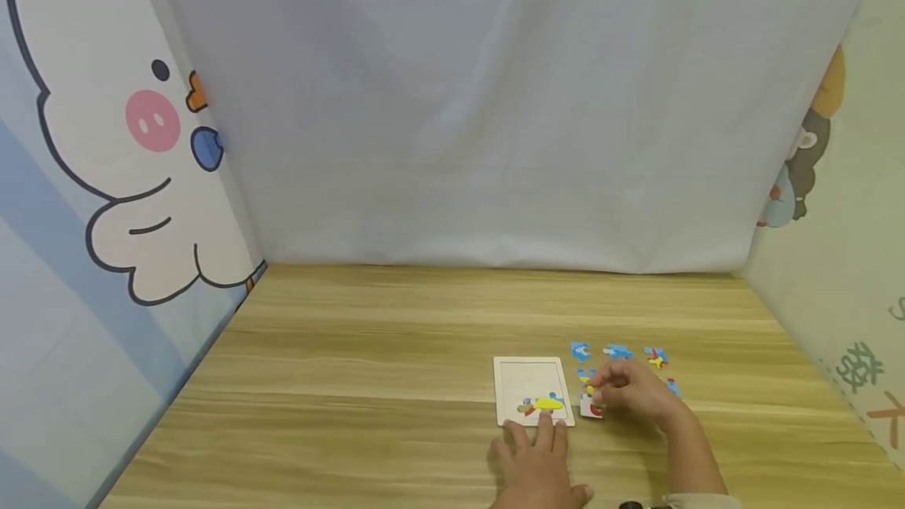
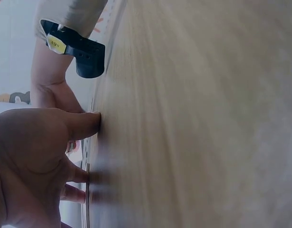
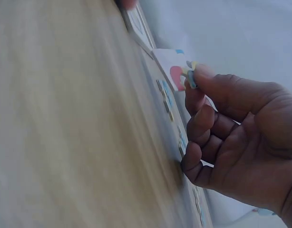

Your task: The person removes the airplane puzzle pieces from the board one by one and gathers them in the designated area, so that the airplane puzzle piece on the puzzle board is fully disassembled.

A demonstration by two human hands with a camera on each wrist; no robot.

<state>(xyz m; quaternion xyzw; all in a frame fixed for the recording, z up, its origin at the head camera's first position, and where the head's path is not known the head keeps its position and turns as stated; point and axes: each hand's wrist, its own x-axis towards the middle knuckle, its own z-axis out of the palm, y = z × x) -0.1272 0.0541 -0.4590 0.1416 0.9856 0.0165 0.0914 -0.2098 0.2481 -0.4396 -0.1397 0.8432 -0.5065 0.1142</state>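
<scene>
A square puzzle tray (image 1: 519, 378) with a pale wooden rim lies on the table, and a few joined pieces with a yellow shape (image 1: 548, 404) sit along its lower right. My left hand (image 1: 537, 466) rests at the tray's near edge, fingers spread and fairly straight, the fingertips over the rim. Just right of the tray, my right hand (image 1: 639, 391) pinches a puzzle piece (image 3: 170, 69) between thumb and forefinger. That piece is white with a red patch and bits of yellow and blue; the fingertips hide part of it.
Several loose puzzle pieces, among them a blue one (image 1: 580, 351), another blue one (image 1: 618, 351) and one with red and yellow (image 1: 656, 357), lie behind and beside the right hand on the wooden table (image 1: 353, 383). A pale curtain (image 1: 459, 116) hangs behind the table.
</scene>
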